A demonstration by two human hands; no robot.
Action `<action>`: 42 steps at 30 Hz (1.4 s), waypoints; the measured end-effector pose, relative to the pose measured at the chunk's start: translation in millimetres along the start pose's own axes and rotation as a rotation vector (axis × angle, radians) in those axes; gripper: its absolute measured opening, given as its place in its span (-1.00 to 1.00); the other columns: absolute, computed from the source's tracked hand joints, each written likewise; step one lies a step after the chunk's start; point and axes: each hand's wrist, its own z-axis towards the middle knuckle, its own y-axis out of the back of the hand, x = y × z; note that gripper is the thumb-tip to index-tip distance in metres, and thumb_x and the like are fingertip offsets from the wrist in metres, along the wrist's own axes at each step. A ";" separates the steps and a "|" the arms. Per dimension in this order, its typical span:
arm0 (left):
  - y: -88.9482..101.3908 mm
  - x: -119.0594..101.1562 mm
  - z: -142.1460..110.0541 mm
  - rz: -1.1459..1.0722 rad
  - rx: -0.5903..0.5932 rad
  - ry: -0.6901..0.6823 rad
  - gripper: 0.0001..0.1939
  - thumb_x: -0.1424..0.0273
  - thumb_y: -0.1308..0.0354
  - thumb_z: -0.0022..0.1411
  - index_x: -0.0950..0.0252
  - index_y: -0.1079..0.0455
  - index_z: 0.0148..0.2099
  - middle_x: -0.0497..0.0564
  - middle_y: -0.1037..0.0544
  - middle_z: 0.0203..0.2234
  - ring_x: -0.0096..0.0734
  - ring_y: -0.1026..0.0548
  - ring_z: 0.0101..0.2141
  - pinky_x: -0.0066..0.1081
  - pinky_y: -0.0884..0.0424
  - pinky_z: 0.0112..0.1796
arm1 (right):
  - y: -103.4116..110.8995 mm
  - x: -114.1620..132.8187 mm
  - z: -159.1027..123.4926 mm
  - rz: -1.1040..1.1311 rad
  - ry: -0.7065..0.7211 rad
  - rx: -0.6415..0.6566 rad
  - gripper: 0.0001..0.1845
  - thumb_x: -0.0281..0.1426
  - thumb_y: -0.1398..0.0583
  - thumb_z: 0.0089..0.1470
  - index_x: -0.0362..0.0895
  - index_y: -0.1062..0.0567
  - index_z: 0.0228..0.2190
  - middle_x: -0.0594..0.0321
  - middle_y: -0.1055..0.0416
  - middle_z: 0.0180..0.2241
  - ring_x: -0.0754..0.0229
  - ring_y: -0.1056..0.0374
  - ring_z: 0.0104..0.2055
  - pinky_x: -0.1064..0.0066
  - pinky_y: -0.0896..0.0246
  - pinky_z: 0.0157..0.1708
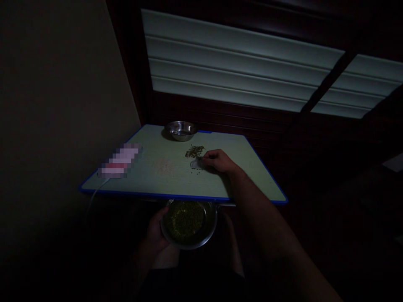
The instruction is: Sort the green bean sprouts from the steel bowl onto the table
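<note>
My left hand grips the left rim of a steel bowl below the table's front edge. Small green beans, resembling mung beans, cover the bowl's bottom. Over the table, the fingers of my right hand are pinched together at a small translucent scoop-like piece; its exact kind is too dim to tell. Just beyond the fingertips lies a loose pile of beans, and a few single beans are scattered on the near side of the translucent piece.
The pale tabletop has a blue edge. A second steel bowl stands at its back. A blurred-out pink and white device with a white cable lies at the left. Faint pale specks mark the middle. Behind are dark-framed panels.
</note>
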 end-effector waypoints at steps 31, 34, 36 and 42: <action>18.2 2.3 15.4 -0.055 0.191 0.032 -0.77 0.46 -0.07 0.17 0.36 -0.57 -0.29 0.12 -0.68 -0.39 -0.16 -0.63 -0.33 -0.23 -0.51 -0.22 | -18.1 18.4 -21.1 -0.042 -0.035 0.279 -0.78 -0.30 -0.29 -0.17 -0.20 -0.41 -0.53 0.39 -0.26 -0.65 0.40 -0.12 -0.61 0.49 -0.03 -0.55; 19.2 3.0 16.0 -0.056 0.247 0.035 -0.77 0.44 -0.07 0.18 0.34 -0.57 -0.28 0.11 -0.68 -0.37 -0.15 -0.63 -0.30 -0.21 -0.50 -0.18 | -21.8 23.8 -30.6 -0.071 -0.015 0.294 -0.81 -0.33 -0.27 -0.12 -0.20 -0.42 -0.54 0.38 -0.27 -0.64 0.40 -0.13 -0.59 0.49 -0.03 -0.52; 19.7 3.6 16.8 -0.054 0.283 0.052 -0.76 0.42 -0.06 0.19 0.34 -0.57 -0.28 0.11 -0.68 -0.37 -0.15 -0.63 -0.29 -0.20 -0.49 -0.15 | -23.9 26.8 -36.6 -0.096 -0.013 0.307 -0.82 -0.34 -0.25 -0.09 -0.20 -0.42 -0.54 0.37 -0.27 -0.64 0.39 -0.13 -0.57 0.49 -0.02 -0.52; 21.1 4.9 19.5 -0.036 0.247 0.063 -0.77 0.43 -0.08 0.17 0.35 -0.57 -0.30 0.12 -0.68 -0.40 -0.12 -0.63 -0.28 -0.16 -0.45 -0.09 | -26.7 33.0 -46.2 -0.151 -0.001 0.377 -0.80 -0.32 -0.23 -0.04 -0.19 -0.41 -0.55 0.39 -0.24 -0.63 0.39 -0.10 -0.57 0.49 0.01 -0.52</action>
